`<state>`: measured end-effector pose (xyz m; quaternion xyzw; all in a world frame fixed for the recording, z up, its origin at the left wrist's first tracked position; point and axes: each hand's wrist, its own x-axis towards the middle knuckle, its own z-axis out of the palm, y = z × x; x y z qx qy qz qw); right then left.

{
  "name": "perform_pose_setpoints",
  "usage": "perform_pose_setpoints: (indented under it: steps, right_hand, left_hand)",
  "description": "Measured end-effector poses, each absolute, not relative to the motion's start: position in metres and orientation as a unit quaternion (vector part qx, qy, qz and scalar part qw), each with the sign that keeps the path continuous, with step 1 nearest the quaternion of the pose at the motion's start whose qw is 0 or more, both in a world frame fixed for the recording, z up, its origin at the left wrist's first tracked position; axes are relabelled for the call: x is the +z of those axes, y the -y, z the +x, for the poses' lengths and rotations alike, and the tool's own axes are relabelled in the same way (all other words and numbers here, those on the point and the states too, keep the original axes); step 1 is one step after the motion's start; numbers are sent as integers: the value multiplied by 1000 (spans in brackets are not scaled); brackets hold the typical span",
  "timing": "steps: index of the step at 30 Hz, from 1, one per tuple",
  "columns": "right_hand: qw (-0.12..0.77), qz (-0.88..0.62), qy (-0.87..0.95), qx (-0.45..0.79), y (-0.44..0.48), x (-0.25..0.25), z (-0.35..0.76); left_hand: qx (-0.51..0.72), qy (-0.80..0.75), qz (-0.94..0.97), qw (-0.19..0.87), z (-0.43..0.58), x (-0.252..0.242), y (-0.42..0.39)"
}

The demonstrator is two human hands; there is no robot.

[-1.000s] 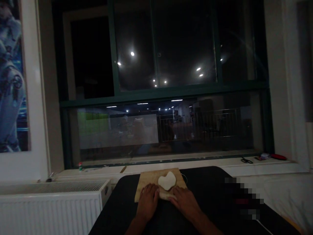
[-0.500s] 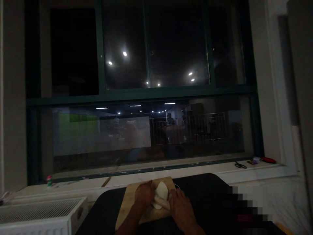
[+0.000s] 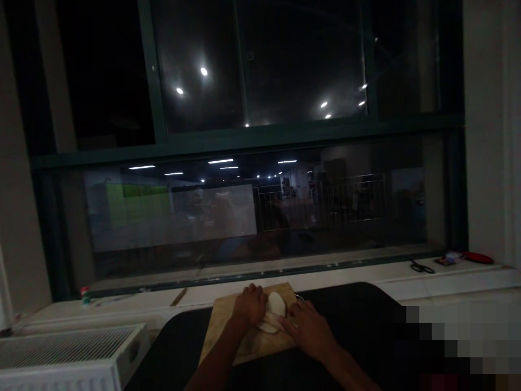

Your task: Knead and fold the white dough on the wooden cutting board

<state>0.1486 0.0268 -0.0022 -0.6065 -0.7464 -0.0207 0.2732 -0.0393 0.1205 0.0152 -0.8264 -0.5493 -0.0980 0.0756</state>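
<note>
Palm-down, left hand (image 3: 251, 306) and right hand (image 3: 306, 326) flank pale soft dough lump (image 3: 274, 311) on light wooden cutting board (image 3: 223, 332); fingers curled, pressing dough from both sides.

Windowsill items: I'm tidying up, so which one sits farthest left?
The small red-topped bottle, standing near the radiator; the scissors and red object lie far right.

Both hands press a pale dough (image 3: 275, 310) on a wooden board (image 3: 222, 331); the left hand (image 3: 250, 305) cups its left side; the right hand (image 3: 307, 328) lies on its near edge; board sits on a dark table (image 3: 358, 315); scissors (image 3: 422, 266) rest on the sill (image 3: 391, 274).
</note>
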Motion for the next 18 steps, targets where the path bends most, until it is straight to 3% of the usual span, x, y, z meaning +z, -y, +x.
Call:
perform_pose_setpoints:
  steps: [18]
  right_hand:
    - [186, -677, 703, -112, -112, 12, 158]
  left_hand:
    - [-51, 541, -836, 69, -24, 25, -189]
